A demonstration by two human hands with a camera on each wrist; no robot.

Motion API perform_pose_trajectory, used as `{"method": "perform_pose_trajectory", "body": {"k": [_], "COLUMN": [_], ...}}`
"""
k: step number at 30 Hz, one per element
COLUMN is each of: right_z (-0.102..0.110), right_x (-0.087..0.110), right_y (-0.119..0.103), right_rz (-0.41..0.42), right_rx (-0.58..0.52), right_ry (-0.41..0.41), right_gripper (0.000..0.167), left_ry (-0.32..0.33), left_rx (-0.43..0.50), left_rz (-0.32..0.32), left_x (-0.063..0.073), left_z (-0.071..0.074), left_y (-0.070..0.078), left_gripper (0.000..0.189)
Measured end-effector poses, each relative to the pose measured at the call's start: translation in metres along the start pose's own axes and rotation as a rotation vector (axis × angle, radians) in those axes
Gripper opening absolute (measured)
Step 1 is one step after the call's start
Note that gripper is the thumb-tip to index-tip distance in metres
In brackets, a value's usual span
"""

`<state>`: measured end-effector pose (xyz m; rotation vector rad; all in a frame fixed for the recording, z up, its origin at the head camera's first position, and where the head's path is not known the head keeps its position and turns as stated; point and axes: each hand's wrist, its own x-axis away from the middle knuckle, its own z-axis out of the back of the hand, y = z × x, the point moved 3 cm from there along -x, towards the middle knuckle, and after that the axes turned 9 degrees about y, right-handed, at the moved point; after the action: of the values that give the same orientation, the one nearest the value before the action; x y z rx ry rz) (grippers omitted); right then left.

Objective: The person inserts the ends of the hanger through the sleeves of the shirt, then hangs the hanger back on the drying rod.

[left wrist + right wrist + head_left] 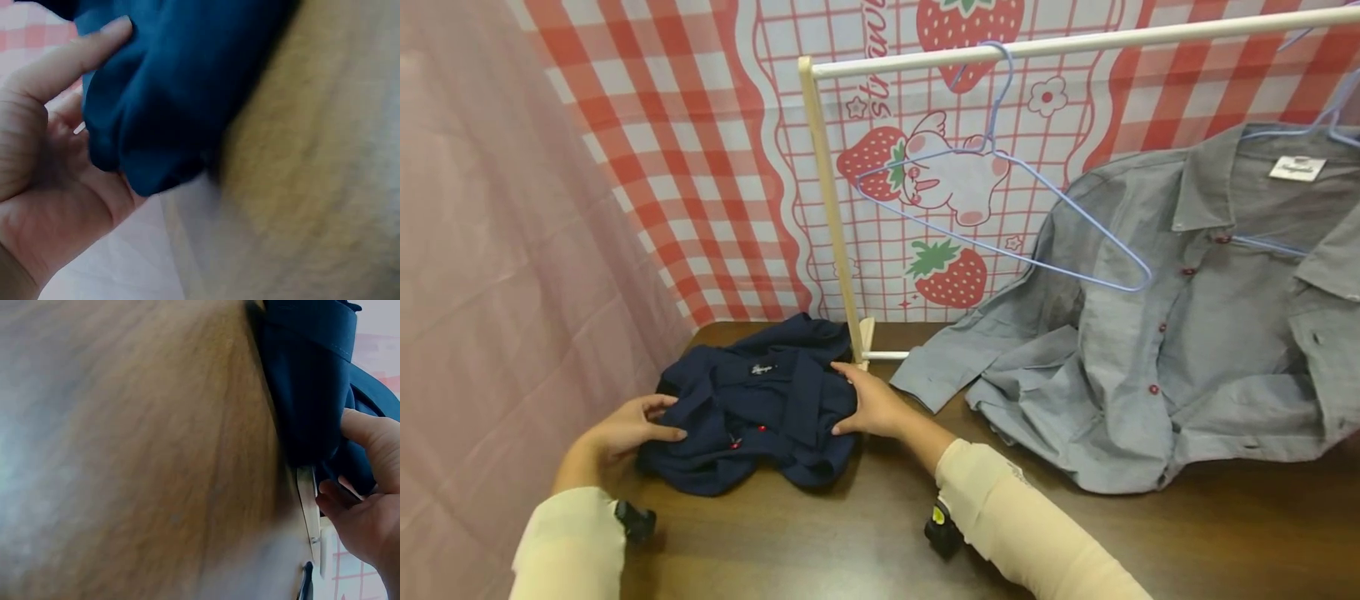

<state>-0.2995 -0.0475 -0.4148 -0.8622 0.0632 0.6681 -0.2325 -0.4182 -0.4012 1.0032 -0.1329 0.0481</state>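
Note:
A navy blue shirt [752, 400], bunched and folded with its collar and label facing up, lies on the wooden table. Small red spots show on its front. My left hand [628, 427] holds its left side. In the left wrist view, that thumb [94, 53] presses on the navy cloth [169, 94] while the fingers go behind it, partly hidden. On the opposite side my right hand [876, 404] grips the shirt's edge. The right wrist view has the right thumb [365, 428] against the cloth [306, 394] and the fingertips curled in underneath.
Right behind the shirt stands the wooden post [827, 200] of a clothes rack. A bare blue hanger [1067, 200] hangs from its white rail [1075, 37]. Farther right, a grey shirt [1120, 333] on another hanger drapes onto the table [775, 550]. A pink curtain [512, 292] borders the left.

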Motion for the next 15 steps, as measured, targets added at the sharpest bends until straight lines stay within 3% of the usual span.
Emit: {"method": "perform_pose_trajectory", "body": {"k": [6,15], "right_z": [0.003,0.005], "right_x": [0.005,0.021], "right_y": [0.003,-0.004], "right_rz": [-0.013,0.023], "right_rx": [-0.016,-0.031], "right_ry": [0.039,0.019], "right_gripper": [0.093,0.09], "left_ry": [-0.049,-0.083], "left_rx": [0.124,0.047], "left_rz": [-0.044,-0.061], "left_x": [0.009,0.038], "left_z": [-0.007,-0.004], "left_y": [-0.001,-0.006], "left_gripper": [0.041,0.044]}}
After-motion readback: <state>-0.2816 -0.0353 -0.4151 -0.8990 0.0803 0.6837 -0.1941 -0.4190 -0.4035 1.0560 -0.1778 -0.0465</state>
